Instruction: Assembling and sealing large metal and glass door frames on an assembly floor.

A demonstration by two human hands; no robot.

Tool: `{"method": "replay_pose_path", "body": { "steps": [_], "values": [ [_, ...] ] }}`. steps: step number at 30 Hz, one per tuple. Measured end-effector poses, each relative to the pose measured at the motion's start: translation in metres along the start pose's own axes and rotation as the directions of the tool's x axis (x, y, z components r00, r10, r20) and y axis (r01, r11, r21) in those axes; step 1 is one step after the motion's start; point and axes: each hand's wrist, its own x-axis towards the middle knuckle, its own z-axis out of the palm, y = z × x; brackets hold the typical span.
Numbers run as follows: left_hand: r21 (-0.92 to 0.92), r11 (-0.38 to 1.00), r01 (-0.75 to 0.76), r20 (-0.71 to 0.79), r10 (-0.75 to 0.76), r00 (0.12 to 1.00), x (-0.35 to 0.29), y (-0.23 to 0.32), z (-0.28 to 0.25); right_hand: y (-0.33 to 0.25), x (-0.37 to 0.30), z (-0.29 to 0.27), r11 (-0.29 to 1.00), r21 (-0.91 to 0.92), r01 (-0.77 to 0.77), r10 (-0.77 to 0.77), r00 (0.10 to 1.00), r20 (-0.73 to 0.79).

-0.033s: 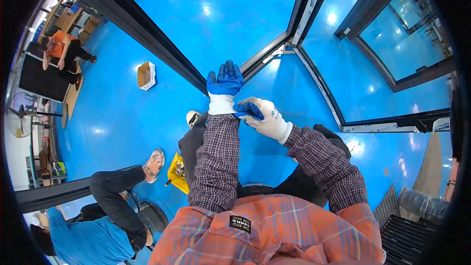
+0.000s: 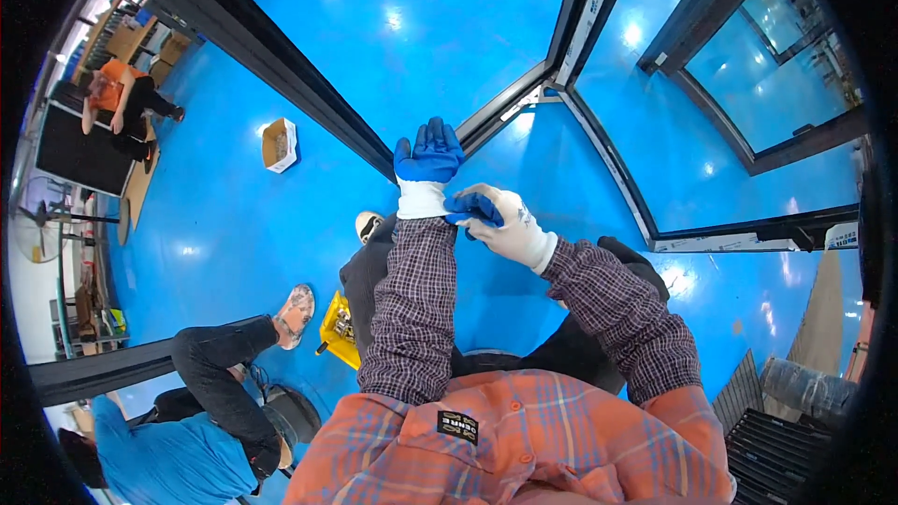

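Now the right hand [image 2: 510, 224] pinches the white glove cuff [image 2: 422, 200] of the left hand [image 2: 429, 159], outstretched flat, palm up, a yellow bin [image 2: 343, 351] at near left.

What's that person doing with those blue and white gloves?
The person's right hand has its fingers curled at the white cuff of the left glove; I can't tell how tightly they grip it. The left hand is open, palm up. Dark frames show beyond the hands. A box is on the blue floor to the left, and someone in blue is at the lower left.
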Motion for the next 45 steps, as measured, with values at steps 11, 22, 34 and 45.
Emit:
{"method": "replay_pose_path", "body": {
  "steps": [11, 22, 34, 45],
  "values": [
    [0.119, 0.991, 0.061, 0.148, -0.078, 0.986, -0.032, -0.022, 0.01, -0.011, -0.002, -0.001, 0.784, 0.528, -0.328, 0.258, 0.944, 0.204],
    [-0.105, 0.994, -0.01, 0.787, 0.089, 0.611, -0.074, -0.053, 0.08, 0.004, 0.007, 0.009, 0.996, -0.093, 0.008, -0.037, 0.948, -0.315],
    [-0.289, 0.847, 0.446, 0.715, -0.119, 0.689, -0.067, 0.002, 0.085, 0.003, 0.008, -0.012, 0.549, 0.829, -0.111, 0.141, 0.989, 0.039],
    [-0.314, 0.949, -0.01, 0.53, 0.184, 0.828, -0.058, -0.017, 0.068, -0.014, 0.013, -0.02, 0.752, 0.643, -0.145, 0.038, 0.983, 0.178]
  ]
}}
